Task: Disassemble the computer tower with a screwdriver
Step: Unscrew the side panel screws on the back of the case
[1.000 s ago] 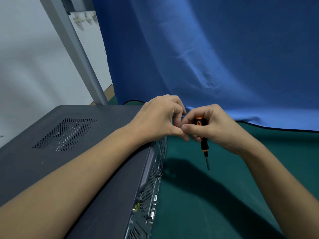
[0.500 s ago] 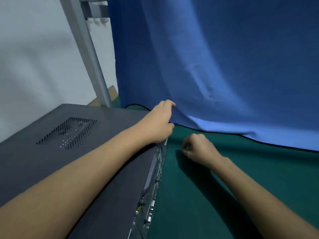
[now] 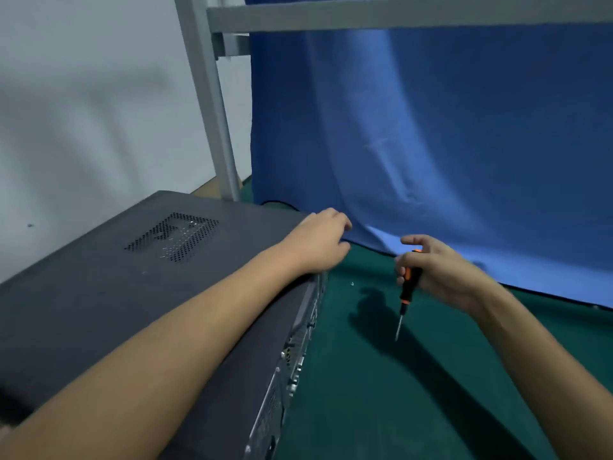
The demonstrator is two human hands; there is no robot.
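Observation:
The dark grey computer tower lies on its side at the left, with a vent grille on top and its rear port panel facing right. My left hand rests palm down on the tower's far top corner, fingers curled over the edge. To the right, above the green mat, my right hand holds an orange-and-black screwdriver with its tip pointing down. A small silver screw lies on the mat between tower and screwdriver.
A green mat covers the table. A blue cloth hangs behind and drapes onto the mat. A grey metal frame post stands behind the tower, with a crossbar above. A white wall is at the left.
My hands, first pinched together at the tower's corner, have parted. The right hand dipped to the mat and rose again with the screwdriver; a screw now lies on the mat. The view tilted up.

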